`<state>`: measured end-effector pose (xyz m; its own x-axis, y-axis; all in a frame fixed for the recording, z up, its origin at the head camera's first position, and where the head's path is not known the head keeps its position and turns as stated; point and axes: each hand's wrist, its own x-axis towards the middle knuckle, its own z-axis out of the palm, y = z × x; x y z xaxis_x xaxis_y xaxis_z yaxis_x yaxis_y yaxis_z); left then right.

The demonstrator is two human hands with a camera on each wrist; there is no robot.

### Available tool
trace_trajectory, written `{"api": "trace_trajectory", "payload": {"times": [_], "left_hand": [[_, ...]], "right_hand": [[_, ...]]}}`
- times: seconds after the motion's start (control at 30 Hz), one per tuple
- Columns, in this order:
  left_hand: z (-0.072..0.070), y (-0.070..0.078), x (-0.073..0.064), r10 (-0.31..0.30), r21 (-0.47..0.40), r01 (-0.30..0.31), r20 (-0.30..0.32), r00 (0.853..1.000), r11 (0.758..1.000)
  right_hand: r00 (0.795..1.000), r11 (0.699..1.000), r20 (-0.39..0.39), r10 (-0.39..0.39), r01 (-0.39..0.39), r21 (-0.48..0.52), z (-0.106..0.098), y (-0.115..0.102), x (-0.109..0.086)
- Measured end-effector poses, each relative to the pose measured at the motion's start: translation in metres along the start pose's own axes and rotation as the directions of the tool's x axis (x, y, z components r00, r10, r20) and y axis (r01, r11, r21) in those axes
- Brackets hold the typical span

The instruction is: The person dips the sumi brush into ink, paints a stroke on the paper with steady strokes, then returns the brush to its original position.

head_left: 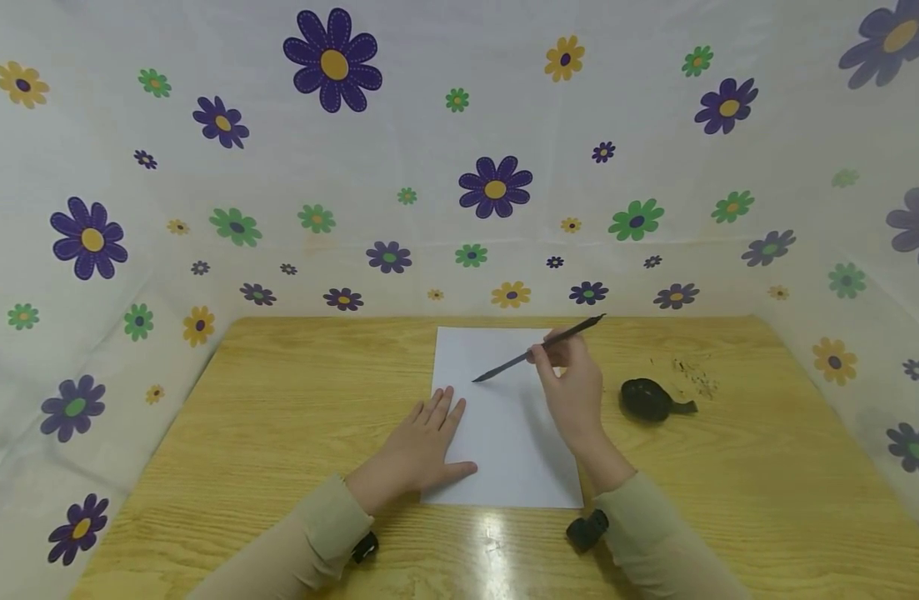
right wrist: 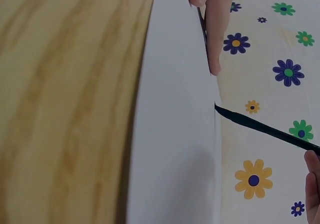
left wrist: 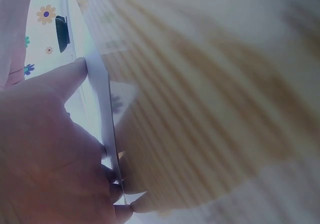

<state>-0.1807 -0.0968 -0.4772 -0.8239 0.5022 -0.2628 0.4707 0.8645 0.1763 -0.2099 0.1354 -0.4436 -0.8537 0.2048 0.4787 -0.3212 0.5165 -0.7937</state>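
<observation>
Your right hand [head_left: 574, 400] pinches the slender, dark, brush-like stick [head_left: 504, 366] between thumb and fingers, partway along its shaft. The stick slants over the thin white rectangular paper sheet [head_left: 515, 475], its pointed tip low over the upper half; you cannot tell from here whether tip and paper touch. Your left hand [head_left: 423, 446] lies flat near the sheet's left edge, fingers straight and apart, thumb spread, resting on the paper.

The stick should be light, its shaft probably stiff and its fine tip likely the delicate part, so take hold along the middle of the shaft. The paper is likely light, prone to slide and easy to crease; press it flat near an edge.

Right of the sheet, on the yellowish wood-grain table [head_left: 279, 400], sit 1 small, black, rounded dish with a short handle [head_left: 645, 400] and some dark specks [head_left: 695, 377].
</observation>
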Motion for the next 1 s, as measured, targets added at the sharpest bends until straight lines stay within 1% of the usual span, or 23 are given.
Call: {"api": "trace_trajectory", "payload": {"times": [0.23, 0.5, 0.67, 1.0], "left_hand": [[-0.0014, 0.0005, -0.0006, -0.002, -0.006, 0.002, -0.001, 1.0, 1.0], [-0.0003, 0.0004, -0.0002, -0.007, -0.007, 0.007, -0.004, 1.0, 1.0], [0.0037, -0.0012, 0.0026, -0.013, 0.003, 0.013, 0.001, 1.0, 1.0], [0.006, -0.0028, 0.0041, -0.008, 0.006, 0.008, -0.003, 1.0, 1.0]], "right_hand": [[0.999, 0.998, 0.041, 0.011, -0.008, -0.058, 0.0015, 0.0021, -0.0003], [0.994, 0.991, 0.108, -0.008, 0.022, -0.132, 0.0004, -0.004, 0.0041], [0.993, 0.986, 0.118, -0.028, 0.047, -0.16, -0.0004, -0.0066, 0.0046], [0.993, 0.986, 0.115, -0.034, 0.053, -0.16, -0.0009, -0.0058, 0.0054]]}}
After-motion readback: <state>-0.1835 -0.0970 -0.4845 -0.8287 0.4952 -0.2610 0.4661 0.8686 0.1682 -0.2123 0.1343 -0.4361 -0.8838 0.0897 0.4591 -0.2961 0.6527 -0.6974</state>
